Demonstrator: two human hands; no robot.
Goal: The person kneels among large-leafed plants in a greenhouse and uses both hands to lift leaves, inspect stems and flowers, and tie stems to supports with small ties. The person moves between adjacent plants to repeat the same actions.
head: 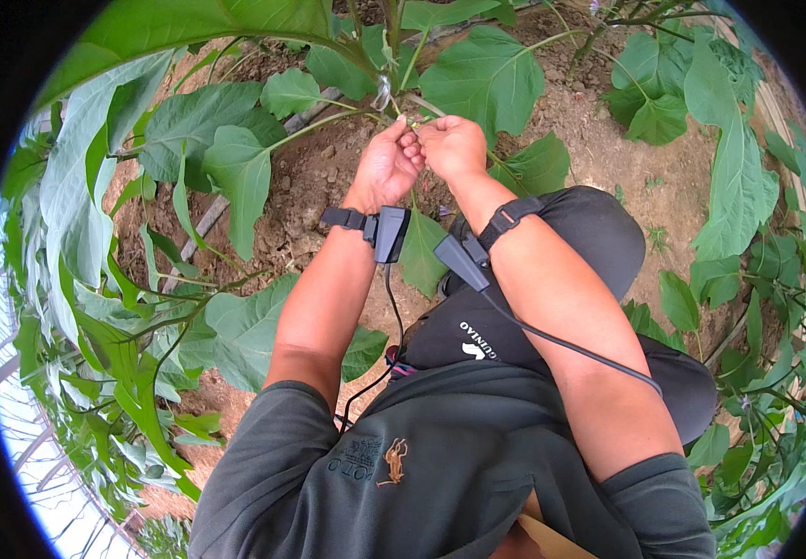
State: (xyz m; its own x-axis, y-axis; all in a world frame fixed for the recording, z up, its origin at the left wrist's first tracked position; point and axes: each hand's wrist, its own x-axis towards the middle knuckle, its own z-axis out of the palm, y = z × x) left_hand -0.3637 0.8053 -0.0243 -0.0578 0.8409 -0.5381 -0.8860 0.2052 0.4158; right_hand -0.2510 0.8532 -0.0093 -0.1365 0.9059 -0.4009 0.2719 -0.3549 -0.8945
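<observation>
At the lower stem of an eggplant plant [394,42], my two hands meet with their fingertips close together. Between them is a small yellowish-green shoot [415,125], largely covered by the fingers. My left hand [387,162] has thumb and fingers pinched at its left side, palm partly turned up. From the right, my right hand [455,145] grips it with curled fingers, its back facing me. Just above the fingertips, a whitish translucent tie [383,93] hangs at the stem. A broad green leaf [485,78] spreads behind my right hand.
Brown soil [305,189] lies under the plants. Leafy branches [186,314] crowd the left, and more plants [738,161] line the right. A grey pipe or hose [209,222] runs along the ground. Cables [571,342] trail from devices strapped to both wrists. My bent knee [592,237] is near my right forearm.
</observation>
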